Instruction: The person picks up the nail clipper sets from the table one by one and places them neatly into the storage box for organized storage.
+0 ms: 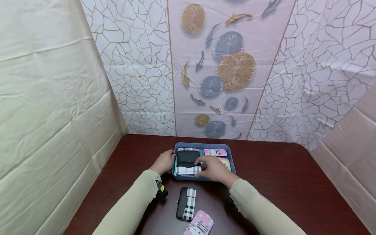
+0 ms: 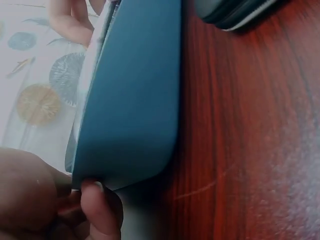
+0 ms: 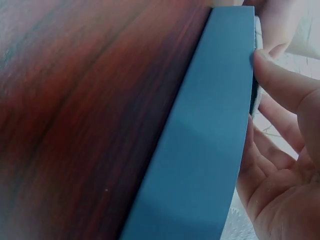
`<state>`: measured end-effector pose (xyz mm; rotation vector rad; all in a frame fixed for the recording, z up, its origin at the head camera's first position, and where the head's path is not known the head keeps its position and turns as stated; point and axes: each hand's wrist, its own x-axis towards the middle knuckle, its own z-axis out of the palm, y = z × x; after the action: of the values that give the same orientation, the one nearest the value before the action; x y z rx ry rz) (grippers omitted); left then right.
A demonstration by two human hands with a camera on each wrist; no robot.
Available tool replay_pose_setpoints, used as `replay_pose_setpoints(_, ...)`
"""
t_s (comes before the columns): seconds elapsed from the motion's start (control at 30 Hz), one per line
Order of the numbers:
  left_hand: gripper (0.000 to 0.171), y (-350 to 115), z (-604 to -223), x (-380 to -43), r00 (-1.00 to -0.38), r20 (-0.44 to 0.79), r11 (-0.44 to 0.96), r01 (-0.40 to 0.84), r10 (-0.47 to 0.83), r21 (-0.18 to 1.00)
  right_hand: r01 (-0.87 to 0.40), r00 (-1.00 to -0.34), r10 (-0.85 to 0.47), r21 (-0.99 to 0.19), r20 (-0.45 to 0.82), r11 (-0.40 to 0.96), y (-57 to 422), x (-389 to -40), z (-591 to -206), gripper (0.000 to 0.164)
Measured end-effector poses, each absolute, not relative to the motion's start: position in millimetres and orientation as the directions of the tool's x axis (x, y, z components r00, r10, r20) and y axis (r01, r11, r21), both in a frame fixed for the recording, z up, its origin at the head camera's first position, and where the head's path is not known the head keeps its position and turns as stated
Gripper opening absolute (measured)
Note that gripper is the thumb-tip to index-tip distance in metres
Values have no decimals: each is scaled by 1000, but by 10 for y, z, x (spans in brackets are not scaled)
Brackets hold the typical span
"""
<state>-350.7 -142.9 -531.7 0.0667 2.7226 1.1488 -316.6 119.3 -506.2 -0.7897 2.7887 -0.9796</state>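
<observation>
A blue tray (image 1: 233,163) stands towards the back of the table with several small flat cases in it. My left hand (image 1: 163,162) grips the tray's left side, with thumb and fingers at its corner in the left wrist view. Over the tray's right part reaches my right hand (image 1: 215,169), pinching the right end of a black-and-plaid case (image 1: 188,170). A plain black case (image 1: 187,156) lies just behind it. Pink patterned cases (image 1: 215,152) sit along the tray's far side, and a pale yellowish case (image 1: 225,163) is partly hidden by the right hand.
Nearer on the dark red wooden table (image 1: 279,182) lie another black-and-plaid case (image 1: 186,204) and a pink case with a cartoon print (image 1: 201,224), close together. Patterned cloth (image 1: 141,81) hangs behind the table, and plain cloth (image 1: 53,114) hangs at the left.
</observation>
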Motion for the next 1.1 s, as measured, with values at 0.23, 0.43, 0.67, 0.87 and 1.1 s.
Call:
replay_pose_setpoints(0.23, 47, -1435, -5444, -3550, -980, -158, 720, -25, 117, 693, -436, -871, -482, -598, 93, 672, 1142, -3108, -5047, 27)
replay_pose_setpoints(0.43, 52, -1480, -5675, -3711, -980, -114, 729, 43, 165, 683, -454, -870, -482, -544, 100, 706, 1124, -3070, -5029, 22)
replay_pose_setpoints(0.67, 51, -1477, -5728, -3707, -980, -119, 711, 32, 162, 703, -485, -852, -512, -536, 111, 691, 1116, -3065, -5043, 21)
replay_pose_setpoints(0.87, 48, -1418, -5533, -3525, -983, -129, 720, 6, 133, 694, -498, -846, -521, -523, 115, 692, 1115, -3074, -5064, 20)
replay_pose_setpoints(1.1, 49, -1404, -5487, -3492, -983, -134, 720, -2, 126, 694, -504, -853, -502, -477, 143, 720, 1138, -2983, -5070, 22)
